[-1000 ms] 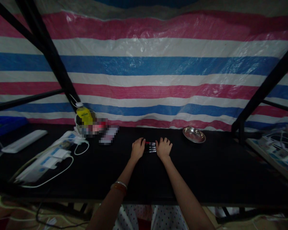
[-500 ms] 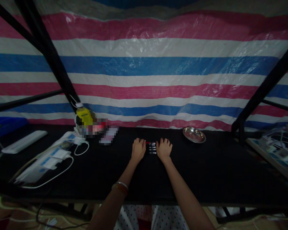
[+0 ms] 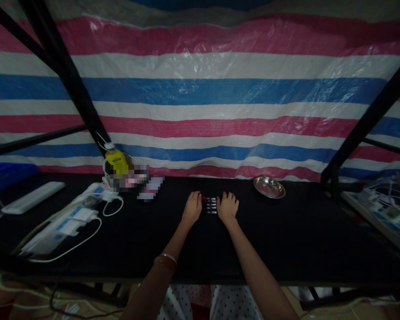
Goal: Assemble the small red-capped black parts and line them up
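Observation:
Several dark pens or markers (image 3: pixel 211 206) lie side by side in a short stack of rows on the black table, one with a red part at the far end of the row. My left hand (image 3: pixel 191 209) rests palm down at their left ends, its fingers stretched forward and close together. On the other side my right hand (image 3: pixel 228 207) lies on the table at the right ends, fingers spread. Neither hand is wrapped around a pen. Parts of the pens may be hidden under my fingers.
A round metal dish (image 3: pixel 269 187) stands at the back right. Leftward are a blurred phone-like item (image 3: pixel 150 188), a yellow bottle (image 3: pixel 116 161), a power strip (image 3: pixel 65 222) with white cables and a white bar (image 3: pixel 35 198). A striped tarp (image 3: pixel 200 89) hangs behind.
My left hand has shifted slightly left, and a little more of the red part shows beside it. The right hand stays nearly where it was.

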Action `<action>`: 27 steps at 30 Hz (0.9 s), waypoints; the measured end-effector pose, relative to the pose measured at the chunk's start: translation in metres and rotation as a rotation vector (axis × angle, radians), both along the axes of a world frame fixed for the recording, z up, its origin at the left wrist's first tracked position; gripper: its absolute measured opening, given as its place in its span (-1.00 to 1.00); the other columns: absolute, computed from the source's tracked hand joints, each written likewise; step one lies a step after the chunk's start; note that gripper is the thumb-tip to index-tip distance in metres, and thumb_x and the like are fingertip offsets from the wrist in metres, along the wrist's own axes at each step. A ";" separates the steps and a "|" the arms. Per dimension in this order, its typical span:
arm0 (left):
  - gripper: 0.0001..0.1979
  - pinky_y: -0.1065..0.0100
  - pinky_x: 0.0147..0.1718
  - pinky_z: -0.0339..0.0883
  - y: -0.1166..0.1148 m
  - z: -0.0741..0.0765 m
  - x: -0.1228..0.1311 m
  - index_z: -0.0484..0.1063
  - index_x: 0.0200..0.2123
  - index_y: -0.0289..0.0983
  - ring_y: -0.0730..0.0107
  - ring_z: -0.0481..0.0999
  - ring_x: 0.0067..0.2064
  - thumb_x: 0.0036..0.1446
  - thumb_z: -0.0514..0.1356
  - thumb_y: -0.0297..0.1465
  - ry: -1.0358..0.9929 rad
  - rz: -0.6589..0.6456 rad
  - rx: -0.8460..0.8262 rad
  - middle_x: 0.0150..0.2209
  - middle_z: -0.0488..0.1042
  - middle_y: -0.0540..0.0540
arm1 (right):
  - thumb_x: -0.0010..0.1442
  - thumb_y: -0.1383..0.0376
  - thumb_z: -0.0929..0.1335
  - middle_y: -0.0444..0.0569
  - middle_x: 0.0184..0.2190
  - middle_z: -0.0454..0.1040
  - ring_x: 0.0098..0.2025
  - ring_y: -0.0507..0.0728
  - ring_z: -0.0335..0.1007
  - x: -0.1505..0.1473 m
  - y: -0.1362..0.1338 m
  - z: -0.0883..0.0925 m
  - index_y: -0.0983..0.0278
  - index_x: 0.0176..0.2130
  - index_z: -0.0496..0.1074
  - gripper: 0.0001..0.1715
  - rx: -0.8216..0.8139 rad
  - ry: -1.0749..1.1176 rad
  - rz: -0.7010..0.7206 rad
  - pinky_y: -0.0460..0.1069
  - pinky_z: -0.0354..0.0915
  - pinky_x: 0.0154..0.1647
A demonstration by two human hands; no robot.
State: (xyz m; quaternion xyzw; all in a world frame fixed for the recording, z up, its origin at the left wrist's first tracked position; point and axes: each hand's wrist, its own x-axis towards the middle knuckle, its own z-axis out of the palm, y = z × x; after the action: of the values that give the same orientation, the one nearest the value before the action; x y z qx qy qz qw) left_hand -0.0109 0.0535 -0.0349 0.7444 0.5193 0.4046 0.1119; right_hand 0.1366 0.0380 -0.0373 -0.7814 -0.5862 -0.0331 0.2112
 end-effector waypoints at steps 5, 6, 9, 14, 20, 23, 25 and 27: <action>-0.67 0.21 -0.05 0.29 -0.002 0.003 -0.001 0.31 -0.10 -0.33 0.29 0.41 -0.11 0.26 -0.16 -0.35 -0.020 0.005 0.006 -0.17 0.38 -0.20 | 0.22 0.18 0.15 0.23 0.02 0.28 0.10 0.30 0.08 0.000 0.000 0.000 0.38 0.05 0.28 -0.51 -0.005 0.006 0.001 0.14 -0.02 0.00; -0.67 0.22 -0.05 0.30 -0.002 0.003 -0.001 0.31 -0.10 -0.33 0.29 0.41 -0.11 0.26 -0.16 -0.35 -0.016 0.009 0.007 -0.17 0.38 -0.19 | 0.22 0.18 0.15 0.23 0.02 0.28 0.10 0.30 0.08 0.000 0.000 0.001 0.38 0.05 0.28 -0.51 -0.005 0.007 0.002 0.14 -0.02 0.00; -0.68 0.22 -0.09 0.31 -0.003 0.004 -0.001 0.32 -0.11 -0.32 0.27 0.42 -0.13 0.25 -0.15 -0.36 0.022 0.061 -0.001 -0.17 0.39 -0.20 | 0.22 0.18 0.16 0.23 0.02 0.28 0.10 0.31 0.09 0.000 0.000 0.001 0.39 0.04 0.29 -0.51 0.001 0.003 0.002 0.14 -0.01 -0.01; -0.67 0.25 -0.16 0.33 -0.004 0.004 -0.002 0.32 -0.11 -0.32 0.26 0.45 -0.18 0.26 -0.16 -0.36 0.084 0.157 -0.026 -0.19 0.41 -0.19 | 0.22 0.15 0.16 0.24 -0.01 0.30 0.08 0.32 0.11 0.000 -0.001 0.003 0.39 0.02 0.30 -0.51 0.011 0.000 0.007 0.14 0.01 -0.03; -0.69 0.25 -0.15 0.32 -0.005 0.008 -0.001 0.32 -0.12 -0.32 0.26 0.46 -0.17 0.26 -0.16 -0.38 0.142 0.188 -0.035 -0.19 0.43 -0.18 | 0.22 0.17 0.16 0.24 0.00 0.31 0.07 0.32 0.11 -0.001 0.000 0.001 0.39 0.02 0.30 -0.52 0.021 -0.018 -0.001 0.15 0.01 -0.04; -0.69 0.25 -0.14 0.31 -0.006 0.009 0.000 0.32 -0.13 -0.31 0.26 0.46 -0.16 0.25 -0.16 -0.39 0.145 0.213 -0.041 -0.19 0.44 -0.19 | 0.21 0.17 0.16 0.24 0.00 0.31 0.08 0.33 0.10 -0.001 0.001 -0.001 0.39 0.02 0.30 -0.52 0.023 -0.026 -0.010 0.15 0.01 -0.03; -0.70 0.27 -0.14 0.31 -0.006 0.011 0.000 0.32 -0.14 -0.31 0.28 0.46 -0.17 0.25 -0.15 -0.40 0.139 0.221 -0.046 -0.19 0.44 -0.18 | 0.21 0.18 0.16 0.25 0.00 0.30 0.09 0.32 0.10 -0.002 0.001 -0.002 0.39 0.02 0.31 -0.53 0.019 -0.025 -0.012 0.15 0.01 -0.03; -0.70 0.28 -0.15 0.31 -0.007 0.012 0.000 0.32 -0.14 -0.31 0.28 0.46 -0.17 0.25 -0.15 -0.40 0.136 0.221 -0.053 -0.19 0.44 -0.17 | 0.21 0.21 0.16 0.25 0.01 0.30 0.09 0.33 0.09 -0.003 0.001 -0.002 0.39 0.01 0.31 -0.54 0.018 -0.019 -0.013 0.15 0.01 -0.03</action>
State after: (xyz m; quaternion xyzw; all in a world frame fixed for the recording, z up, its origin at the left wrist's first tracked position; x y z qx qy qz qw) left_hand -0.0108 0.0464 -0.0228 0.7051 0.6150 0.3494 0.0509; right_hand 0.1336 0.0394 -0.0390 -0.7830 -0.5827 -0.0473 0.2127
